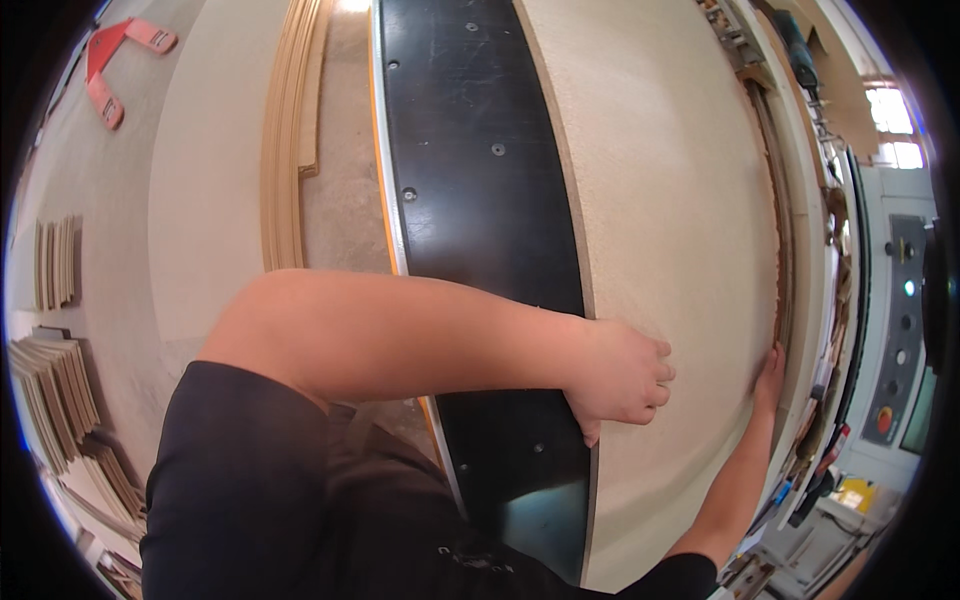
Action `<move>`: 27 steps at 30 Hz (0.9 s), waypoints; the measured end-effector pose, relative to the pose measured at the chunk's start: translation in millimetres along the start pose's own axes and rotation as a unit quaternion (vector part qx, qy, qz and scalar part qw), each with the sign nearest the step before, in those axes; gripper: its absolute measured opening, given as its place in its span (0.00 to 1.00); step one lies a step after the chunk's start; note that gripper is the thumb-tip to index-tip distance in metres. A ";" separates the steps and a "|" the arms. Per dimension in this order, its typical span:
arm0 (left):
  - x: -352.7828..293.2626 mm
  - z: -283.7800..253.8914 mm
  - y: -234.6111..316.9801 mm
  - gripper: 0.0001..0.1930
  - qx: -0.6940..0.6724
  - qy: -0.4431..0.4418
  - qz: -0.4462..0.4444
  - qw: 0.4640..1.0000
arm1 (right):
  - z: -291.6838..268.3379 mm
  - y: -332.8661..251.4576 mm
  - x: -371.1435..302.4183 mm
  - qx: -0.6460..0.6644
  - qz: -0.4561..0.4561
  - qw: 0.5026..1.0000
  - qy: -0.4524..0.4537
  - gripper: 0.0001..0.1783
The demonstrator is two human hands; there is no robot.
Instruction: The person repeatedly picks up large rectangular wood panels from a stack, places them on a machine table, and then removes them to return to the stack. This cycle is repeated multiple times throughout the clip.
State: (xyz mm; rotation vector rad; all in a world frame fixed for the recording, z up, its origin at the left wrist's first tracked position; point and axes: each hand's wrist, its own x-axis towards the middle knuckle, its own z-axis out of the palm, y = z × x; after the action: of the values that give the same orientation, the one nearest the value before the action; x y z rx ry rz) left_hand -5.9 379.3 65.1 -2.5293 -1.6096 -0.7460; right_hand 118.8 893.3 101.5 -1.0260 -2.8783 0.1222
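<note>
A long beige board (pixel 680 220) lies in front of me, running away from my body. My left hand (pixel 625 375) is on its left edge, fingers curled on the top face and thumb down over the edge. My right hand (pixel 768 380) is at the board's right edge with its fingers against that side; the fingertips are partly hidden. Under and left of the board shows a black machine bed (pixel 480 210) dotted with screw heads. My left forearm crosses above this bed.
Long stacked panels (pixel 290 130) stand left of the bed. Bundles of short boards (pixel 55 400) are at the far left, below a red V-shaped piece (pixel 115 50) on the floor. On the right are a cluttered ledge, a power tool (pixel 800 55) and a control panel (pixel 905 330).
</note>
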 end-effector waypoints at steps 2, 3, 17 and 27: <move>-2.2 -8.4 2.0 0.34 -0.001 0.005 -0.001 1.000 | 9.1 -36.0 41.1 0.029 0.013 0.999 -0.043 0.29; -2.5 -11.8 2.9 0.34 -0.004 -0.006 -0.006 1.000 | 9.4 -49.3 56.9 0.023 0.008 0.997 -0.080 0.30; -3.6 -13.5 3.6 0.39 0.011 0.005 0.011 1.000 | 19.4 -58.5 66.1 -0.049 0.040 0.997 -0.036 0.32; 2.7 -13.7 -10.2 0.39 0.015 -0.009 0.012 1.000 | 23.5 -52.3 68.7 -0.011 0.030 0.999 -0.038 0.31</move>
State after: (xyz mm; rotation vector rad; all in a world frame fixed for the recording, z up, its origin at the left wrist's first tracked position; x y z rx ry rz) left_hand -18.8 382.1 76.1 -2.5382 -1.5803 -0.6928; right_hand 30.5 895.3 87.1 -1.1370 -2.9229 0.1351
